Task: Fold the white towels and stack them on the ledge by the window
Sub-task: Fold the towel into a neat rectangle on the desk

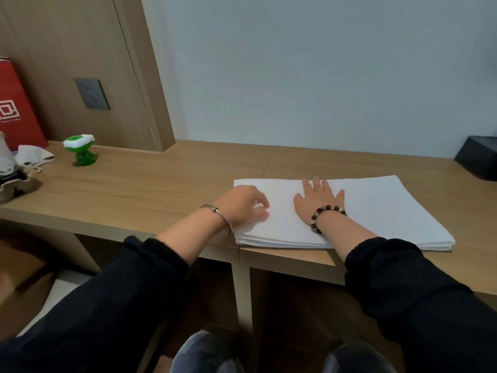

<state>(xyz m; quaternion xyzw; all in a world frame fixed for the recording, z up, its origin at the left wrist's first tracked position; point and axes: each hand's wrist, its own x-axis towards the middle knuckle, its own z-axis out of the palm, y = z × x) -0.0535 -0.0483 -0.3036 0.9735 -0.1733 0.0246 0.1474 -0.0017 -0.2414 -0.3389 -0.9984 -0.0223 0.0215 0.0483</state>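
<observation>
A white towel [376, 211], folded into a flat rectangle of several layers, lies on the wooden ledge [161, 189] with its front edge near the ledge's front lip. My right hand [318, 199] lies flat on the towel's middle, fingers spread and straight, pressing down. My left hand [246, 204] rests on the towel's left end, fingers bent over the cloth near the left edge; whether it pinches the cloth I cannot tell.
At the far left stand a red paper bag [16, 109], a green and white toy [82, 150], a crumpled cloth [33, 156] and a cardboard tray [16, 184]. A black box [478, 161] sits at the right end. A wall socket [92, 93] is on the panel.
</observation>
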